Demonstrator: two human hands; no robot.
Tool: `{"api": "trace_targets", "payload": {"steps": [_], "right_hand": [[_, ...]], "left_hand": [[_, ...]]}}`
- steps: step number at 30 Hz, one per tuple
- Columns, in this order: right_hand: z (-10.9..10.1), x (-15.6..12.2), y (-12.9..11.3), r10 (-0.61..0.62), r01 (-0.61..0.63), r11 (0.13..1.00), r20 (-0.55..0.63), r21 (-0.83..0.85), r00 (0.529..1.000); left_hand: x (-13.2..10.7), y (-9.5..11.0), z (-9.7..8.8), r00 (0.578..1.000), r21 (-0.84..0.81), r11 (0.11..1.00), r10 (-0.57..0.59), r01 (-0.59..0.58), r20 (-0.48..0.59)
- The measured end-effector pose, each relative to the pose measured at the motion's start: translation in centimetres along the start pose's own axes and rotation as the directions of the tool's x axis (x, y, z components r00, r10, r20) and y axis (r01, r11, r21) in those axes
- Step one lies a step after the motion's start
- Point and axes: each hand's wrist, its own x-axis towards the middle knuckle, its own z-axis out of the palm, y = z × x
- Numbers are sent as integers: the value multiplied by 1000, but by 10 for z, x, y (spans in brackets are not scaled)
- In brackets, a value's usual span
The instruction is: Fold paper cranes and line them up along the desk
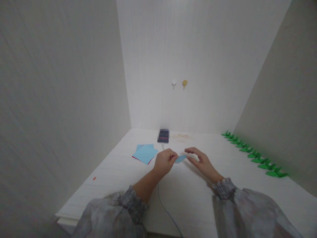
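My left hand (165, 161) is closed in a pinch on a small folded light-blue paper piece (180, 159) held just above the white table (188, 191). My right hand (200, 160) is beside it with fingers stretched out and slightly curved, its fingertips touching the right end of the paper. A stack of light-blue square sheets (145, 153), with a red edge showing beneath, lies to the left of my left hand.
A phone (163, 136) lies at the back of the table, its cable (166, 206) running toward me. A row of several green folded paper pieces (255, 154) lines the right wall. Two small hooks (179, 83) are on the back wall. A tiny red scrap (94, 178) lies at left.
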Motion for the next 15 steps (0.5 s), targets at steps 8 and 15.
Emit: {"api": "trace_targets", "payload": {"steps": [8, 15], "right_hand": [[2, 1, -5, 80, -89, 981, 61, 170, 995], [1, 2, -10, 106, -115, 963, 49, 243, 993]], "left_hand": [[1, -5, 4, 997, -182, 981, -73, 66, -31], [2, -7, 7, 986, -311, 936, -167, 166, 22]]}}
